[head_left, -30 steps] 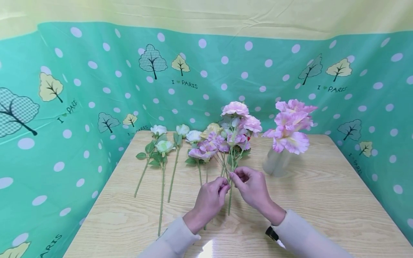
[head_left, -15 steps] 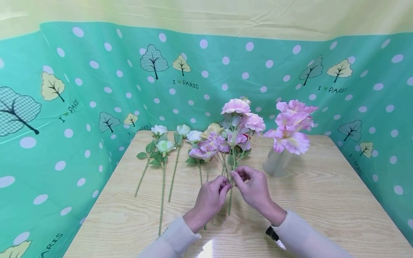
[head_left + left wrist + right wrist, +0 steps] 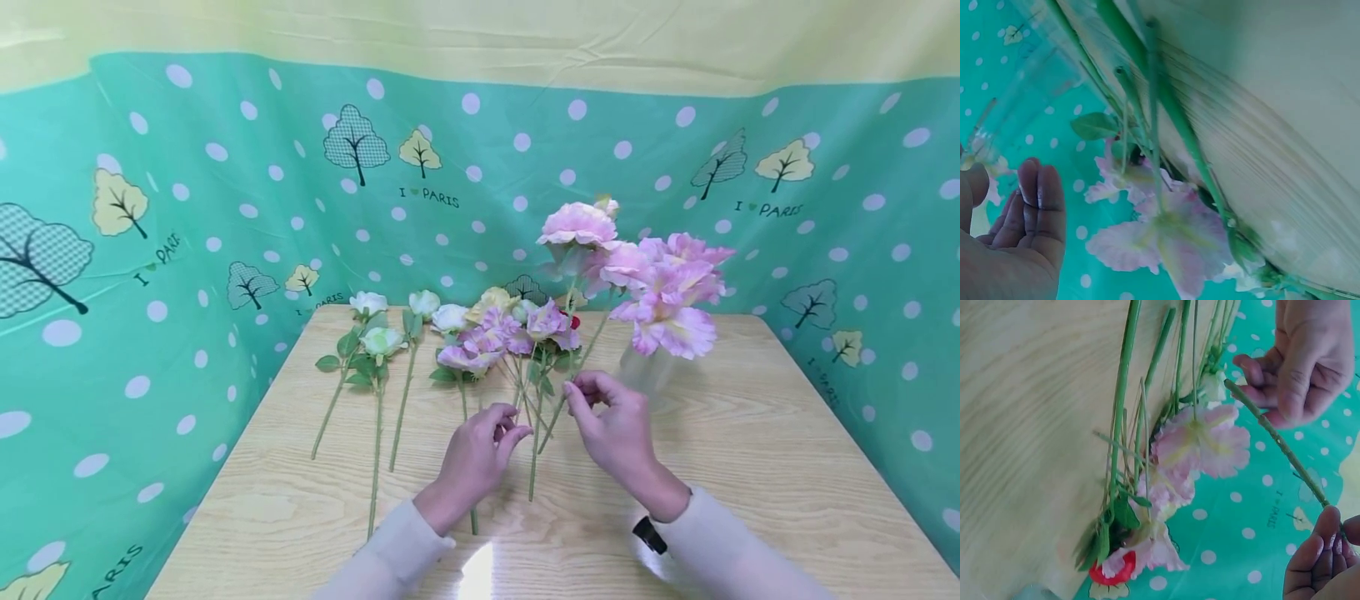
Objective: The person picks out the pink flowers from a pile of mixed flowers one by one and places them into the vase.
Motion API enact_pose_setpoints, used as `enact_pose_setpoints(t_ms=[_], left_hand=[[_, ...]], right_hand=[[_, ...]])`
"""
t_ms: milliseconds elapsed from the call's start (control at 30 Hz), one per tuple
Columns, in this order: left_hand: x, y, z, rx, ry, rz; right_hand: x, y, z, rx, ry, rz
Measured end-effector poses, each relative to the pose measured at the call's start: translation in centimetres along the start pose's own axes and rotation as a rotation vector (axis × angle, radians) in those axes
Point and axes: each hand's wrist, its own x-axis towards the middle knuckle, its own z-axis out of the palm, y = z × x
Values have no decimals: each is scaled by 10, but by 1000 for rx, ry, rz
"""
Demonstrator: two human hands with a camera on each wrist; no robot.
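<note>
My right hand [image 3: 615, 429] pinches the green stem [image 3: 1285, 450] of a pink artificial flower [image 3: 579, 225], whose stem is tilted with its blooms leaning up and right. These blooms overlap the ruffled pink flowers [image 3: 675, 329] standing in a frosted translucent vase [image 3: 645, 371]. In the right wrist view the stem's cut end reaches up close to my left hand. My left hand [image 3: 474, 462] hovers left of that stem with its fingers loosely bent; the left wrist view shows its fingers [image 3: 1050, 200] holding nothing. Purple-pink flowers [image 3: 487, 337] lie on the table beyond the left hand.
White roses [image 3: 382, 340] on long stems lie at the table's left. A yellowish bloom [image 3: 495, 302] and a red one [image 3: 574, 322] sit at the back middle. A green dotted curtain [image 3: 450, 192] surrounds the wooden table [image 3: 735, 492].
My right hand has lifted the pink flower and moved it right, toward the vase. My left hand has come away from the stem and drawn slightly left.
</note>
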Motion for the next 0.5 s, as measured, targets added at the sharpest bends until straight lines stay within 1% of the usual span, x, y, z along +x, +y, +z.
enact_pose_setpoints(t_ms=[233,367,500], left_hand=[[-2,-8,-5,49,-13,-86],[-3,-13,-7,62,-15,-112],[-4,-15,-8,70,-25,-124]], right_hand=[[7,5,-15,-18,70,-29],[11,7,-24,-49,111,-40],[15,9,-33,-90,157,-39]])
